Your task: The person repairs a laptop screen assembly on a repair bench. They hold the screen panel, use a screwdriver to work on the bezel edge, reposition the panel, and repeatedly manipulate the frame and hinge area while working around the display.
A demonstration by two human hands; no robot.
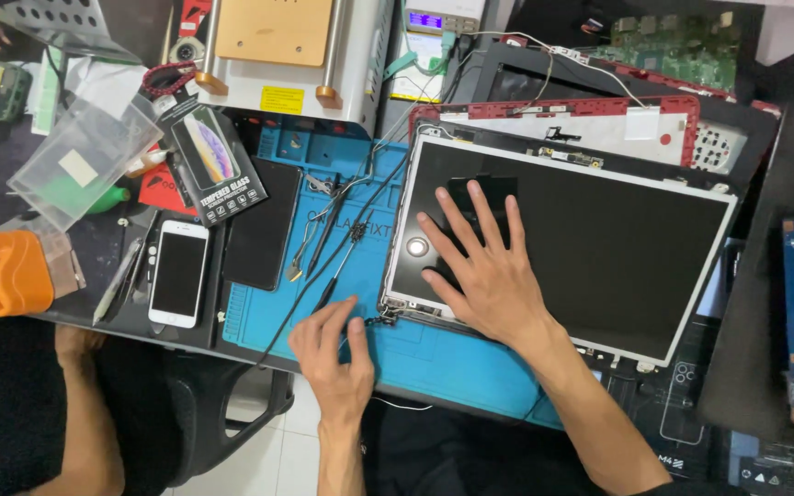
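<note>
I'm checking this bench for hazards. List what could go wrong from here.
The right hand presses flat on the bare laptop screen panel; too much weight might crack it. The left hand works at the panel's lower left corner, where thin black cables run; a tug could strain them. The white phone lies near the table edge.

A dark worktable (pixel 94 308) filled the frame; pale tiled floor (pixel 277 450) showed at the lower left beneath it.
</note>
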